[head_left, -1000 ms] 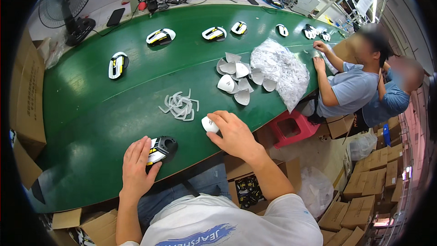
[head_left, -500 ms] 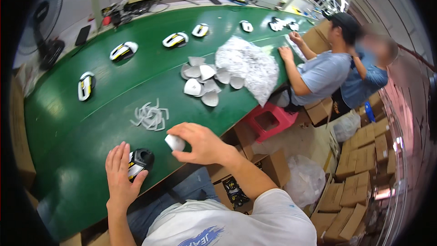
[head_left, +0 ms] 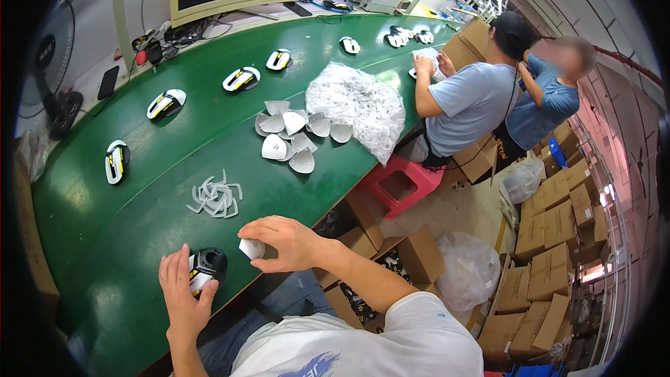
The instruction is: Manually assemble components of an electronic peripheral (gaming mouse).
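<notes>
Near the front edge of the green table, my left hand (head_left: pixel 185 297) holds what looks like a black, white and yellow computer mouse (head_left: pixel 211 262), the thumb on one side and the fingers along the other. Its rounded black end shows; the hand hides part of the rest. Just to the right, my right hand (head_left: pixel 287 241) pinches a small white curved cover (head_left: pixel 250 248) between thumb and fingers, above the table and apart from the mouse. Beyond lie a loose heap of clear bent strips (head_left: pixel 218 199) and a pile of similar white covers (head_left: pixel 273 146).
A clear bag full of small white pieces (head_left: pixel 356 108) lies right of the covers. Several mice, one of them (head_left: pixel 166 105) at left, line the far side. A co-worker (head_left: pixel 467 91) handles something by a pink stool (head_left: pixel 401 185). An open carton (head_left: pixel 419 255) stands beside me.
The view has tilted, so the table's contents sit farther left. My right hand has brought the cover slightly closer to the mouse and turned it. The co-worker's hands now hold something whitish.
</notes>
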`<state>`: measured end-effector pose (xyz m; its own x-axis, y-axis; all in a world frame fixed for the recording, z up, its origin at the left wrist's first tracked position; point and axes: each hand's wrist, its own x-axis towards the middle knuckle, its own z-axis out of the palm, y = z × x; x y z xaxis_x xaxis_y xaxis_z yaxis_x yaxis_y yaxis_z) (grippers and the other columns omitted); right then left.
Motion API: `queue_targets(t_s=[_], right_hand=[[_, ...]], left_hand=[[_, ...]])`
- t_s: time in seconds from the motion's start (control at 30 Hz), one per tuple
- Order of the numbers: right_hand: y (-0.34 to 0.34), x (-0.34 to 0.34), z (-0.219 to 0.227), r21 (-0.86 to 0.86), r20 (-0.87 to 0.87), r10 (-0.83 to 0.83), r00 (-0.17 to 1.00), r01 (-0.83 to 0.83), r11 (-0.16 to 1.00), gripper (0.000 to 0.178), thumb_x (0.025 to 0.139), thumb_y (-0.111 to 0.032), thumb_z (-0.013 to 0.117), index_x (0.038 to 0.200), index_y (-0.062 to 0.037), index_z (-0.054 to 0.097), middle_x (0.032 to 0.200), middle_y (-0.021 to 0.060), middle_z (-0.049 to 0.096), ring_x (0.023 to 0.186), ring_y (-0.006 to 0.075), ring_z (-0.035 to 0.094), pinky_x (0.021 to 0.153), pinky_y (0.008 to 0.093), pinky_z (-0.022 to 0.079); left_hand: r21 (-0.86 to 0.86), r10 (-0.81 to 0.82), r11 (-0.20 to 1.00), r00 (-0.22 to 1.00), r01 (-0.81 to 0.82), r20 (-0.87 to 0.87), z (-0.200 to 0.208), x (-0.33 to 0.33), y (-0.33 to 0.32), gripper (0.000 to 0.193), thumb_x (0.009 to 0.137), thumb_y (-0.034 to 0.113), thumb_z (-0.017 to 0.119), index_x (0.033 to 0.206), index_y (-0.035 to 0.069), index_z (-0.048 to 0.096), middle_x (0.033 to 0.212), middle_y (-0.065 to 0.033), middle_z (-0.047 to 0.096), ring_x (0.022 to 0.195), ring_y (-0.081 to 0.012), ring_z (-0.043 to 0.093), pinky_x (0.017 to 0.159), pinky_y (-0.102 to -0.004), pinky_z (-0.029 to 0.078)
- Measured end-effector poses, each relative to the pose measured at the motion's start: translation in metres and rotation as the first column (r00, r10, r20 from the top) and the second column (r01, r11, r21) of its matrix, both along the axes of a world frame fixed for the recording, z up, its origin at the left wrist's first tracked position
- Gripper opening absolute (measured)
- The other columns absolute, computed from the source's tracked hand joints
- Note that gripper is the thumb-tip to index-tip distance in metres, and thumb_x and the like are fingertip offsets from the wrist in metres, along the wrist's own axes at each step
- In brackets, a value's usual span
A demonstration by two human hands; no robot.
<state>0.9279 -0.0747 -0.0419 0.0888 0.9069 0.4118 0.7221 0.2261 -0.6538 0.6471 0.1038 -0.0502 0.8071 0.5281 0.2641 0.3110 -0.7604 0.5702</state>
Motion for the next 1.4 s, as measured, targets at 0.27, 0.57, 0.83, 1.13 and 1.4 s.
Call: queue_targets(t_s=[0.27,0.57,0.83,1.13,1.4], right_hand=[[0.021,-0.003,0.003,-0.117,-0.430,-0.039,0.902,-0.012,0.993,0.059,0.085,-0.012,0.095,0.140,-0.0018,0.076,0.137,0.0137,0.078,0.129,0.0256,0.074,0.116,0.0421,0.056],[0.076,-0.027,-0.008,0.043,-0.217,0.248,0.944,-0.245,0.969,0.061,0.082,-0.014,0.100,0.137,-0.0025,0.076,0.139,0.0188,0.082,0.126,0.0347,0.081,0.107,0.0431,0.064],[0.080,-0.022,-0.004,-0.083,-0.009,0.273,0.962,-0.273,0.959,0.059,0.078,-0.010,0.101,0.132,-0.0038,0.079,0.136,0.0174,0.084,0.120,0.0343,0.083,0.101,0.0422,0.066],[0.083,-0.013,-0.002,-0.099,0.357,0.291,0.888,-0.273,0.957,0.060,0.086,-0.031,0.098,0.140,-0.0119,0.078,0.140,0.0094,0.084,0.131,0.0276,0.080,0.128,0.0595,0.046],[0.050,-0.037,0.004,-0.177,0.597,0.186,0.781,-0.098,0.979,0.071,0.098,-0.038,0.088,0.161,-0.0133,0.067,0.158,0.0107,0.074,0.145,0.0327,0.070,0.133,0.0623,0.038]], left_hand=[[0.027,-0.042,0.999,0.998,0.043,-0.042,0.008,-0.006,0.010,0.081,0.091,0.023,0.091,0.163,0.001,0.062,0.153,-0.0203,0.067,0.146,-0.0449,0.057,0.134,-0.0607,0.037],[0.049,-0.014,0.999,0.999,0.017,-0.051,-0.003,-0.013,0.004,0.084,0.095,0.031,0.089,0.168,0.003,0.057,0.153,-0.0147,0.066,0.144,-0.0364,0.058,0.135,-0.0595,0.037],[0.050,-0.057,0.997,0.998,0.058,-0.021,-0.008,-0.017,0.009,0.083,0.096,0.033,0.088,0.167,0.003,0.058,0.159,-0.0125,0.065,0.141,-0.0351,0.059,0.133,-0.0604,0.038],[0.047,-0.086,0.995,0.996,0.088,-0.037,-0.007,-0.010,0.018,0.085,0.093,0.033,0.089,0.167,0.005,0.058,0.158,-0.0110,0.065,0.141,-0.0342,0.059,0.133,-0.0607,0.039],[0.077,-0.042,0.996,0.999,0.041,0.016,-0.018,-0.010,0.008,0.085,0.094,0.032,0.089,0.169,0.007,0.058,0.154,-0.0122,0.067,0.142,-0.0351,0.060,0.133,-0.0610,0.040]])
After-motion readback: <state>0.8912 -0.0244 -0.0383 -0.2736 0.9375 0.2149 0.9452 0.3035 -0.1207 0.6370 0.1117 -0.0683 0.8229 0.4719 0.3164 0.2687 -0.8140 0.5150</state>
